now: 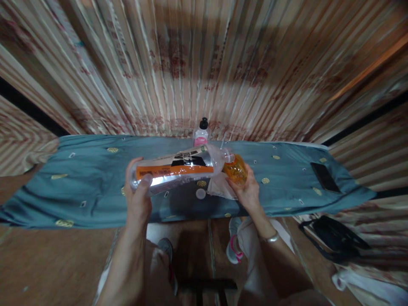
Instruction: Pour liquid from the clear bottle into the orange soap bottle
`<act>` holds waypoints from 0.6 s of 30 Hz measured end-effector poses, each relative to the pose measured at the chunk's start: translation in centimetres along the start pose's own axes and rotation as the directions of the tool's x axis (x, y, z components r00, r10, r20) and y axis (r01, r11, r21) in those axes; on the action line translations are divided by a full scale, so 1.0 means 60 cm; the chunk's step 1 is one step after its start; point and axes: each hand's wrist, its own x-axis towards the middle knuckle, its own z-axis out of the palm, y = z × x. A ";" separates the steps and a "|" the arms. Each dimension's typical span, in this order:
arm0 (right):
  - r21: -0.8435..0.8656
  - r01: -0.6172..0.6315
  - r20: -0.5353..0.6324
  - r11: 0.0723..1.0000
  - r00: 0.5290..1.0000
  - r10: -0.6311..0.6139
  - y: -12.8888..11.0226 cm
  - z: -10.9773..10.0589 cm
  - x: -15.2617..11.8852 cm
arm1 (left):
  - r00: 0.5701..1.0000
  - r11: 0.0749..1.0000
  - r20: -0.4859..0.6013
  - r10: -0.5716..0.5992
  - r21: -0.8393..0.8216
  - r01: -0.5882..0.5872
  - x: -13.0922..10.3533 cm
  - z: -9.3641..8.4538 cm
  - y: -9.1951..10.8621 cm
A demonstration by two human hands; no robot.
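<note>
My left hand (139, 191) is closed around the base of a large clear plastic bottle (178, 168) with an orange, black and silver label. The bottle lies nearly level in the air, its neck pointing right. My right hand (248, 189) grips a small amber-coloured container (236, 170), and the bottle's neck meets its near side. Whether liquid passes between them I cannot tell. Below the bottle, a round white cap (200, 194) rests on the cloth. Beside it lies a whitish tissue or bag (221, 187), partly hidden by my right hand.
A bottle with a black top and pink label (201, 138) stands at the back of the table covered with teal cloth (95, 182). A dark phone (325, 177) lies at the right. Behind hangs a pleated curtain (191, 63). A black bag (334, 238) is on the floor.
</note>
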 end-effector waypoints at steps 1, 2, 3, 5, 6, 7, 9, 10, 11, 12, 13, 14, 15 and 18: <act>0.005 -0.003 0.004 1.000 1.000 0.003 -0.001 0.000 0.000 | 1.000 1.000 0.001 -0.002 -0.004 0.002 0.000 0.001 0.001; 0.009 -0.005 0.006 1.000 1.000 0.005 -0.001 -0.001 0.000 | 1.000 1.000 0.002 -0.005 -0.010 0.005 0.000 0.001 0.002; 0.012 -0.006 0.006 1.000 1.000 0.006 -0.002 -0.001 0.000 | 1.000 1.000 -0.002 -0.007 -0.017 0.007 0.000 0.002 0.002; 0.014 -0.003 0.003 1.000 1.000 0.003 -0.003 -0.002 0.000 | 1.000 1.000 -0.009 -0.004 -0.026 0.004 0.001 0.002 0.002; 0.015 -0.001 0.005 1.000 1.000 0.001 -0.003 -0.002 0.000 | 1.000 1.000 -0.011 0.003 -0.023 -0.003 0.001 0.002 0.001; 0.015 0.000 0.009 1.000 1.000 -0.001 -0.003 -0.002 0.000 | 1.000 1.000 -0.009 0.010 -0.016 -0.010 0.002 0.002 -0.001; 0.016 0.001 0.018 1.000 1.000 -0.001 -0.002 -0.002 0.000 | 1.000 1.000 0.005 0.020 0.006 -0.020 0.002 0.000 -0.003; 0.016 0.000 0.019 1.000 1.000 0.000 -0.001 -0.002 0.000 | 1.000 1.000 0.011 0.024 0.017 -0.024 0.002 0.000 -0.004; 0.016 0.000 0.017 1.000 1.000 0.000 -0.001 -0.001 0.000 | 1.000 0.999 0.010 0.027 0.025 -0.027 0.002 0.000 -0.004; 0.015 0.002 0.014 1.000 1.000 -0.002 0.000 -0.001 0.000 | 1.000 0.999 0.008 0.026 0.028 -0.026 0.002 -0.001 -0.004; 0.014 0.005 0.010 1.000 1.000 -0.005 0.000 -0.001 0.000 | 1.000 0.999 0.004 0.022 0.025 -0.022 0.002 0.000 -0.003; 0.012 0.009 0.007 1.000 1.000 -0.009 0.001 -0.001 -0.001 | 1.000 1.000 0.001 0.015 0.018 -0.015 0.002 0.000 -0.003; 0.011 0.013 0.007 1.000 1.000 -0.013 0.001 -0.001 -0.001 | 1.000 1.000 -0.003 0.010 0.013 -0.010 0.002 0.000 -0.003; 0.010 0.021 0.004 1.000 1.000 -0.021 0.000 0.000 -0.001 | 1.000 1.000 0.000 0.018 0.015 -0.018 0.003 0.001 -0.003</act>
